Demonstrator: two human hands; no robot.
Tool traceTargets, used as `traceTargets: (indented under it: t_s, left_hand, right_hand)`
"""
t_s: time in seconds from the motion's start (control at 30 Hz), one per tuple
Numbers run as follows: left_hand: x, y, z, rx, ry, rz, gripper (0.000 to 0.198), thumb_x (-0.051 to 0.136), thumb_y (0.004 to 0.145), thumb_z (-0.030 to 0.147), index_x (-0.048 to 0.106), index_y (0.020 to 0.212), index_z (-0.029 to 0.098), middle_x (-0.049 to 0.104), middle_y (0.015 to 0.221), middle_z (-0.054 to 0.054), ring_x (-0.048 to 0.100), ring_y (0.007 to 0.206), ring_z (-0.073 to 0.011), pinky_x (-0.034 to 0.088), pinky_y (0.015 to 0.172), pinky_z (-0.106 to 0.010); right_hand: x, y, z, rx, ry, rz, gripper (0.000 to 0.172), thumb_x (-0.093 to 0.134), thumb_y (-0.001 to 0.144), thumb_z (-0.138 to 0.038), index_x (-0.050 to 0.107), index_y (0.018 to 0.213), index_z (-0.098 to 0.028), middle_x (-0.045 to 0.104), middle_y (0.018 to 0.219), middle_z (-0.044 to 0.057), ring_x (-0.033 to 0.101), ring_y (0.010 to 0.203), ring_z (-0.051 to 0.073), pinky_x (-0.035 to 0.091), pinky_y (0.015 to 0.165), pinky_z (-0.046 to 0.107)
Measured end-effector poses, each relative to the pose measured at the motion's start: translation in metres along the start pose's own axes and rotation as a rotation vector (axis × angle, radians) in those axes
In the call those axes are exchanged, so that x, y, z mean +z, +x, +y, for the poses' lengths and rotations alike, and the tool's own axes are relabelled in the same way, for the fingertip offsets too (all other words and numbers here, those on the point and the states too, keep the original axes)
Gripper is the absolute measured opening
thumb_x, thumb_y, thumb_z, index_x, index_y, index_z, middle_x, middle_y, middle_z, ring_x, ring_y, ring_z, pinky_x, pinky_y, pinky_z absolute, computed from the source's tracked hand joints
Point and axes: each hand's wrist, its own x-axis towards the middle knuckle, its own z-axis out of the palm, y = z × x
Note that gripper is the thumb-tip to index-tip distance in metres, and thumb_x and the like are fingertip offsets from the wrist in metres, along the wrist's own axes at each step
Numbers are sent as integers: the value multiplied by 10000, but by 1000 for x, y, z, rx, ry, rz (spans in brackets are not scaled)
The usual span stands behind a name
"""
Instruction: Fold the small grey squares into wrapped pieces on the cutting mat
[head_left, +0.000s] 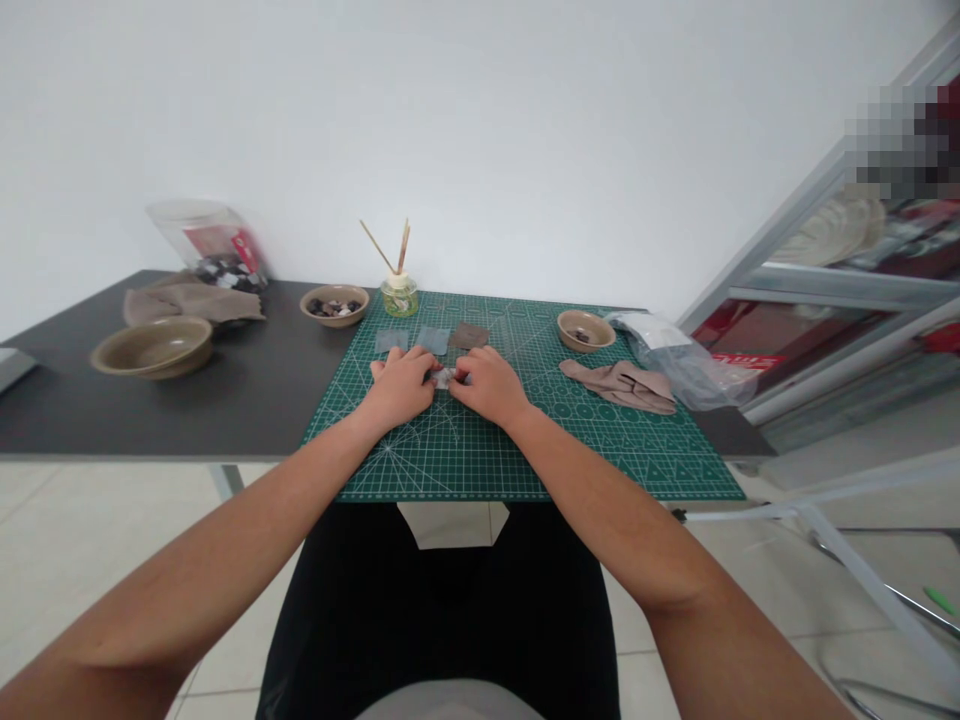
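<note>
Over the green cutting mat (495, 460), my left hand (403, 385) and my right hand (489, 383) meet with bent, closed fingers. Both pinch a small whitish-grey piece (443, 379) from either side; it is too small and partly hidden to tell its kind. Just beyond my fingers, flat squares lie in a row: a grey-blue square (391, 340), a second grey-blue square (433, 340) and a brown square (470, 336). They look like thin cloth or small pouches.
Left stand a large tan bowl (154, 350), a brown cloth (195, 300), a tipped clear jar (202, 235) of dark and pale pieces, and a bowl of stones (334, 306). A reed diffuser (400, 293) stands behind. Right are a small bowl (585, 331), crumpled cloth (622, 384) and plastic bag (686, 365).
</note>
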Motion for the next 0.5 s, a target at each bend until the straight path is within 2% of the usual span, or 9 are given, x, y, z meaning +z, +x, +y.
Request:
traceTargets:
  t_s: [0.2,0.5]
  left_hand:
    - [0,0,1,-5,5,0,262,475,895,270,666,1070,236,644,1242,-74,506,1119,-330,385,863,-480]
    - [-3,-1,1,-7,-1,-19,264,473,896,261,664,1076,239,647,1246,-69,508,1124,-327,385,862,-480]
  right_hand:
    - [6,3,4,-102,22,-38,149,640,924,-282,725,847,-188,652,895,50,523,938,210,385,884,319]
    - [3,3,0,64,-19,31,140,663,870,-273,676,756,-194,607,856,49,514,913,220,395,819,319]
